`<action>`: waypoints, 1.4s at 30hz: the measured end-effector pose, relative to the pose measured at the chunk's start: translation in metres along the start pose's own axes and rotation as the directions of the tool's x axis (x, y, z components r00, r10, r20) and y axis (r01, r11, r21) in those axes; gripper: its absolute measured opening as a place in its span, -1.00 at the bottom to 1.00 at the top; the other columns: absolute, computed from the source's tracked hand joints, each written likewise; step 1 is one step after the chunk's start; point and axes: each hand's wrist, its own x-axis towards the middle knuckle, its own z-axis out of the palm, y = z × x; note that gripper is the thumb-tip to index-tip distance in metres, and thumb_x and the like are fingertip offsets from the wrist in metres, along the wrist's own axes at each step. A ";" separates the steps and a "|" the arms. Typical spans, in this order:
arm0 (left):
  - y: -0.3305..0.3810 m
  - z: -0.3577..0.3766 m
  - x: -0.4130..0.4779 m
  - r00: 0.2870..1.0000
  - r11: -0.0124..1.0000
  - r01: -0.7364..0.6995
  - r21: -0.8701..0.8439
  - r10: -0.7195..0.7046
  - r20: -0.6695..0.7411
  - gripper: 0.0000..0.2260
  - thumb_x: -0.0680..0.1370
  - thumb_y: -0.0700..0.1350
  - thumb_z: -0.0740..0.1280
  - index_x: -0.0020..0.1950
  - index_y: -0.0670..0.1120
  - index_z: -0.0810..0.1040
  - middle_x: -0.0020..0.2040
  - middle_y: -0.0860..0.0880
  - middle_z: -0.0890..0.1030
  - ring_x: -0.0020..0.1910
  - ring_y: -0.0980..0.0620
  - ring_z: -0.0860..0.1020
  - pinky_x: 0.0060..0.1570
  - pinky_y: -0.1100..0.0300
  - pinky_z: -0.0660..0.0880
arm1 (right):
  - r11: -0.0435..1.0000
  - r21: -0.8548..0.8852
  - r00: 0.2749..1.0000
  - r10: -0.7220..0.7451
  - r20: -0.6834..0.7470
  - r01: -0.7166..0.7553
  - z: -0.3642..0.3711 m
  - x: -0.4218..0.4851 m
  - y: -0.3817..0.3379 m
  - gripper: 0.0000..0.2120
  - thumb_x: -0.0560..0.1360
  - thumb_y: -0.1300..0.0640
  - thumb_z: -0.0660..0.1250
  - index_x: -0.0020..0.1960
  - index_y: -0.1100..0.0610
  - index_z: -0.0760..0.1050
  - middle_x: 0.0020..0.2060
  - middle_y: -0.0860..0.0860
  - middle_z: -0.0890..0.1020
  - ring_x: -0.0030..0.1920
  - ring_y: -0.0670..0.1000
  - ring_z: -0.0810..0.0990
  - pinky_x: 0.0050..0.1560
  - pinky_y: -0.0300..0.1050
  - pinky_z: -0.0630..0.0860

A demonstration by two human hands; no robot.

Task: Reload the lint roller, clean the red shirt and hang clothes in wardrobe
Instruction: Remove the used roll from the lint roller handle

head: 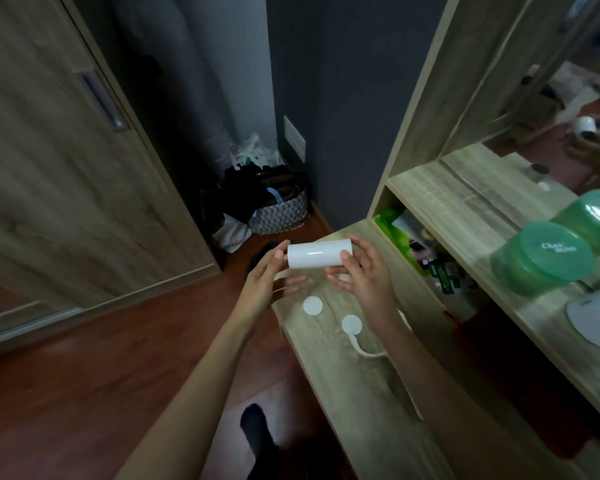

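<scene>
A white lint roll (317, 253) lies sideways in the air above the front end of a wooden dresser top (357, 386). My left hand (269, 277) grips its left end and my right hand (362, 271) grips its right end. Below my hands, two white round caps (312, 305) (351, 323) rest on the dresser top; the second joins a white curved handle (368, 351) that my right forearm partly hides. A dark red cloth (482, 337) sits in the dresser's lower shelf. The wardrobe door (66, 174) stands at the left.
A patterned basket (279, 213) full of dark clothes sits on the floor in the corner. Green lidded containers (541, 258) stand on the upper shelf before a mirror (551, 109). Green packets (416, 244) fill the shelf below. My dark-socked foot (257, 434) is on the wooden floor.
</scene>
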 end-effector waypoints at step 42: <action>-0.203 -0.215 0.290 0.941 0.849 0.312 0.426 -0.215 -0.261 -0.61 0.44 -0.33 0.45 0.24 -0.16 0.50 0.12 -0.16 0.56 0.02 -0.05 0.54 -0.27 0.38 0.50 | -0.138 -0.963 0.963 -0.109 0.246 0.230 0.077 0.197 0.148 -0.50 0.58 -0.02 -0.05 0.26 0.17 0.53 0.16 0.06 0.63 0.17 0.04 0.58 0.30 0.00 0.38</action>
